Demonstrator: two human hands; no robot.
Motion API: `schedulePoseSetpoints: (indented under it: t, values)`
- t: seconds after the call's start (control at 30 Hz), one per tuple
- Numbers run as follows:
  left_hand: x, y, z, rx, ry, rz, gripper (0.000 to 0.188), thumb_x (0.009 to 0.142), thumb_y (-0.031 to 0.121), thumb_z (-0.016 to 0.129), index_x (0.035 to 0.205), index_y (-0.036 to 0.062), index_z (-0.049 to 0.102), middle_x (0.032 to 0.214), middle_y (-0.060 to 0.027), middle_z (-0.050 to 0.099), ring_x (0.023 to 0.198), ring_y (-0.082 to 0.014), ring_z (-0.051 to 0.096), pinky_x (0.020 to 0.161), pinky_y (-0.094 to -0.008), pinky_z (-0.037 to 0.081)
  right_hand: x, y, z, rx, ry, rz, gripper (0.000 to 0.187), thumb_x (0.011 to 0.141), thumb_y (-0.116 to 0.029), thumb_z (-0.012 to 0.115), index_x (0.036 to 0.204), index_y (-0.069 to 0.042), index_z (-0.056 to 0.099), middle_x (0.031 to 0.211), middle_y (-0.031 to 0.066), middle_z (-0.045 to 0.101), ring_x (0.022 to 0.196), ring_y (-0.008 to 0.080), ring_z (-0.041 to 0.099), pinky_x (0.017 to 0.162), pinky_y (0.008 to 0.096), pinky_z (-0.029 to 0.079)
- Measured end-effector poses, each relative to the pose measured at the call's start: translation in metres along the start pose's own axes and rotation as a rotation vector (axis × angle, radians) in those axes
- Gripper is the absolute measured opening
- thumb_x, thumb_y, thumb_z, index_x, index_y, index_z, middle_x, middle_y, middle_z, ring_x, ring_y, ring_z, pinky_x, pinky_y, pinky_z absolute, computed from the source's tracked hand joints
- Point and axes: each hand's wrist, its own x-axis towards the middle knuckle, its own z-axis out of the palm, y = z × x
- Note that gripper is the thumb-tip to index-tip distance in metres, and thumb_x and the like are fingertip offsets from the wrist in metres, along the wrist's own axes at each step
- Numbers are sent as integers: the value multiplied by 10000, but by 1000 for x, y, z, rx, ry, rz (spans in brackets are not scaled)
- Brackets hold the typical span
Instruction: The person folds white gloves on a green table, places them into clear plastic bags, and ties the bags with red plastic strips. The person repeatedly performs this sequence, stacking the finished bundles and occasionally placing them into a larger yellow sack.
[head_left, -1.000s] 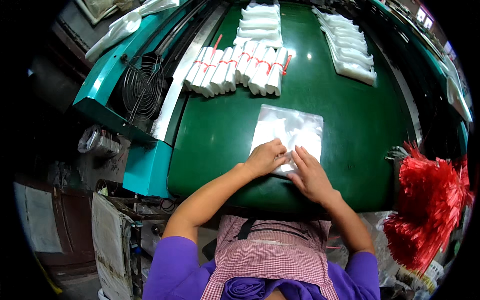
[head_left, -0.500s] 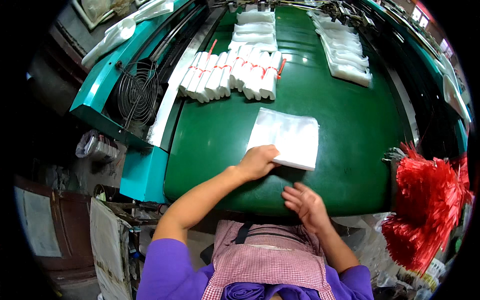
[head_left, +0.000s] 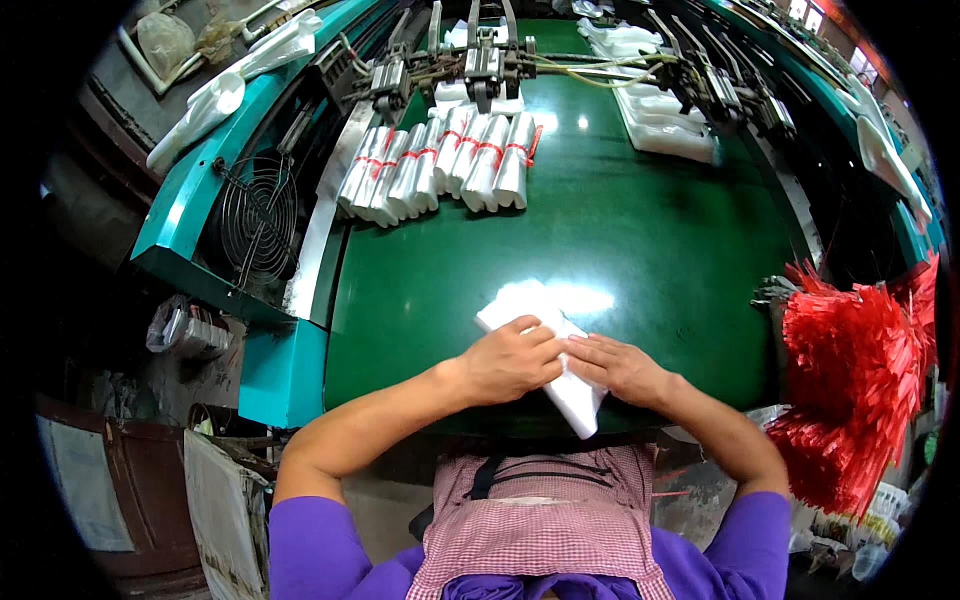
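Observation:
Near the front of the green belt, a stack of thin white-clear plastic bags [head_left: 578, 405] lies slantwise, folded into a narrow bundle. My left hand [head_left: 512, 360] is closed over its middle, with the fingers curled onto the plastic. Against it, my right hand [head_left: 622, 368] presses its fingers over the bundle's right side, the fingertips meeting those of the left. What the thumbs do underneath is hidden. Farther off on the left, a row of rolled plastic bag bundles [head_left: 480, 165] lies side by side, bound with red ties.
Flat stacks of bags [head_left: 670, 135] rest at the far right of the green belt [head_left: 650, 230]. Metal clamp arms [head_left: 485, 65] reach across its far end. A thick bunch of red strips [head_left: 850, 370] hangs at the right edge. A round fan guard [head_left: 258, 222] sits at left.
The flat stack has been folded narrow, turned aslant and brought nearer. My right hand has come up onto it beside the left. The clamp arms have come forward over the belt's far end.

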Motion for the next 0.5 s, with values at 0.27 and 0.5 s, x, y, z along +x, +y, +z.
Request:
schedulePoseSetpoints:
  t: [0.27, 0.5]
  values:
    - [-20, 8, 25, -406, -274, -271, 197, 713, 102, 651, 893, 37, 605, 1367, -149, 472, 1256, -415, 415, 942, -550, 357, -13, -24, -15, 413, -195, 285, 541, 856, -96, 503, 1382, -32, 393, 1475, 196, 309, 1389, 302, 270, 1139, 472, 202]
    - [-36, 43, 7, -367, -228, -281, 387, 776, 124, 670, 1144, 66, 564, 1296, -175, 525, 1195, -379, 492, 962, -536, 405, -8, -76, -6, 80, 52, 393, 552, 814, -329, 657, 1191, 52, 526, 1281, 267, 482, 1240, 393, 422, 1034, 443, 346]
